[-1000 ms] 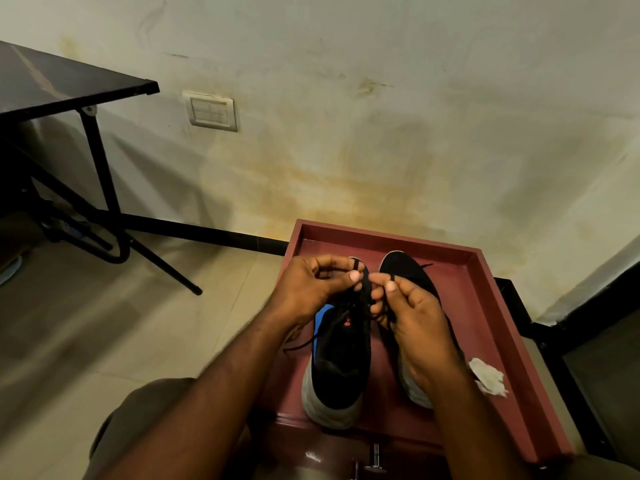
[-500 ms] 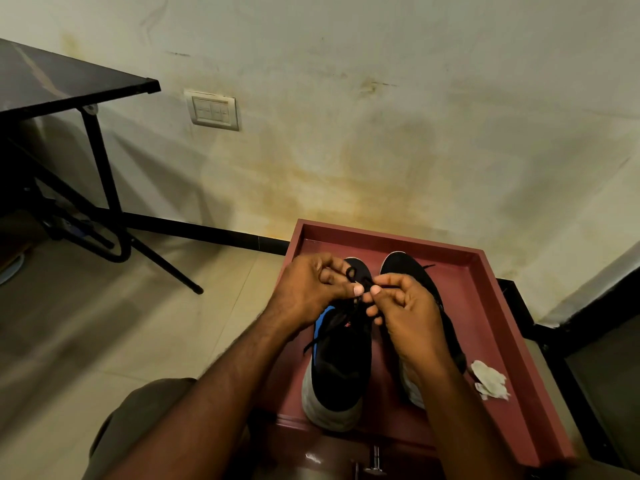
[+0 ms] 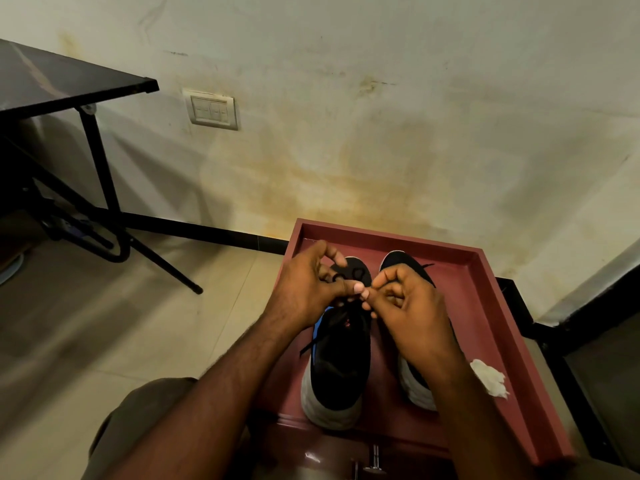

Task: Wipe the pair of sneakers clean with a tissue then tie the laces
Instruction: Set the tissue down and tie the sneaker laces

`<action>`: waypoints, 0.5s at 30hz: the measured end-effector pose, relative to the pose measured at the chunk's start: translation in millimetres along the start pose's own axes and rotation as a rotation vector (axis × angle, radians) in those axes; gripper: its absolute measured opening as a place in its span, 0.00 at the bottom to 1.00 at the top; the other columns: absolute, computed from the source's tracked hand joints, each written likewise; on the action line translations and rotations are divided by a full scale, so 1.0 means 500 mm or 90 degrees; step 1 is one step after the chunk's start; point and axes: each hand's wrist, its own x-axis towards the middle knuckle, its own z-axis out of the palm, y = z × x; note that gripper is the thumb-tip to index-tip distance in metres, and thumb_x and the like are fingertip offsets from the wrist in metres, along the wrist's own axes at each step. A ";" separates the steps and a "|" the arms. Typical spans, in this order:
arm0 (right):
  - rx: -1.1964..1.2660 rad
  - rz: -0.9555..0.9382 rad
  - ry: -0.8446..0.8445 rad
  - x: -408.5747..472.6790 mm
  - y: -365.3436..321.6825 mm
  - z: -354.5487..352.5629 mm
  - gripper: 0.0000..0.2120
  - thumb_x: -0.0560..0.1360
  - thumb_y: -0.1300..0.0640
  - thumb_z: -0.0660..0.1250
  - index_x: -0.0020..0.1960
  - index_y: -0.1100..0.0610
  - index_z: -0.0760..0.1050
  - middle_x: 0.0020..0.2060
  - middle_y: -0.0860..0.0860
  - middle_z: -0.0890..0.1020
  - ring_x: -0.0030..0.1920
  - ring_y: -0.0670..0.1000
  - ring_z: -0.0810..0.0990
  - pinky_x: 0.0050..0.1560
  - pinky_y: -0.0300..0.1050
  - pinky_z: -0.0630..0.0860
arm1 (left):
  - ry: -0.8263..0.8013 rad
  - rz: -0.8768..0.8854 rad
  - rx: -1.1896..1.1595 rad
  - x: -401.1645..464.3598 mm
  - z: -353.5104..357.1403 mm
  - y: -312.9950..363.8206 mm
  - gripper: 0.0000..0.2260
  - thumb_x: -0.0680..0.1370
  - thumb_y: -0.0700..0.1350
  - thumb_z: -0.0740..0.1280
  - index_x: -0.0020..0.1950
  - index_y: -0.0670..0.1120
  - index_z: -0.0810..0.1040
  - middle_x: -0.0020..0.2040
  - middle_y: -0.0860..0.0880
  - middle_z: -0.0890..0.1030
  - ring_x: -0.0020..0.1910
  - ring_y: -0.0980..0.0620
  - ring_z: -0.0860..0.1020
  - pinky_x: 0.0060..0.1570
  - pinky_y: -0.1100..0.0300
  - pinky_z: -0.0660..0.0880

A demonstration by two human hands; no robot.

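I see both hands working above the left sneaker [image 3: 337,362], which sits in a red tray [image 3: 498,327] with its heel toward me and its toe toward the wall [image 3: 381,116]. My left hand [image 3: 306,292] has its fingers curled, and thumb and forefinger pinch a black lace [image 3: 349,273] that forms a small loop just above the knuckles. My right hand [image 3: 410,306] is curled too, its fingertips meeting those of the left hand right over the tongue of the shoe; it seems to pinch the other end of the lace, though the strand itself is hidden behind the fingers. A loose lace tail [image 3: 313,342] trails off the shoe's left side, past the blue trim.

The right sneaker [image 3: 403,263] stands just beside the left one in the same tray, parallel to it, its middle covered by my right wrist; only its black toe and pale heel show. A crumpled white tissue [image 3: 490,377] lies on the tray floor to the right of that shoe, near the tray's right rim and apart from both hands.

Beyond the tray, a dark folding table [image 3: 62,81] stands at the far left against the stained wall, and a switch plate [image 3: 212,109] is mounted on the wall beside it. The floor [image 3: 104,341] is pale tile.
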 end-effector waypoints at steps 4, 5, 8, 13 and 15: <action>-0.067 -0.087 0.044 -0.004 0.002 0.009 0.09 0.75 0.64 0.76 0.45 0.50 0.83 0.38 0.43 0.86 0.41 0.43 0.86 0.44 0.37 0.82 | -0.051 0.070 0.098 0.002 -0.004 -0.006 0.04 0.75 0.43 0.78 0.48 0.48 0.88 0.41 0.53 0.88 0.42 0.56 0.86 0.49 0.51 0.85; -0.083 -0.114 0.054 -0.005 0.004 0.012 0.09 0.75 0.65 0.76 0.45 0.51 0.83 0.39 0.43 0.86 0.43 0.43 0.86 0.45 0.37 0.82 | -0.070 0.094 0.146 0.003 -0.007 -0.008 0.04 0.76 0.44 0.77 0.50 0.49 0.89 0.44 0.55 0.88 0.44 0.59 0.85 0.52 0.53 0.84; -0.122 -0.186 0.099 -0.011 0.008 0.023 0.09 0.75 0.67 0.75 0.45 0.53 0.84 0.43 0.43 0.84 0.46 0.44 0.84 0.46 0.34 0.79 | -0.149 0.117 0.272 0.006 -0.012 -0.004 0.06 0.81 0.47 0.71 0.55 0.50 0.87 0.49 0.55 0.87 0.48 0.60 0.83 0.55 0.54 0.81; -0.119 -0.213 0.126 -0.011 0.012 0.035 0.10 0.75 0.70 0.72 0.46 0.56 0.86 0.46 0.46 0.83 0.50 0.43 0.83 0.50 0.32 0.78 | -0.248 -0.037 0.118 0.007 -0.013 -0.020 0.12 0.86 0.48 0.61 0.48 0.48 0.81 0.44 0.45 0.83 0.44 0.50 0.80 0.54 0.43 0.79; -0.101 -0.225 0.110 -0.012 0.007 0.038 0.09 0.75 0.69 0.72 0.49 0.58 0.86 0.48 0.47 0.83 0.51 0.44 0.83 0.50 0.34 0.80 | -0.249 -0.106 -0.019 0.008 -0.013 -0.025 0.14 0.87 0.47 0.59 0.49 0.45 0.81 0.43 0.46 0.81 0.44 0.50 0.78 0.52 0.47 0.78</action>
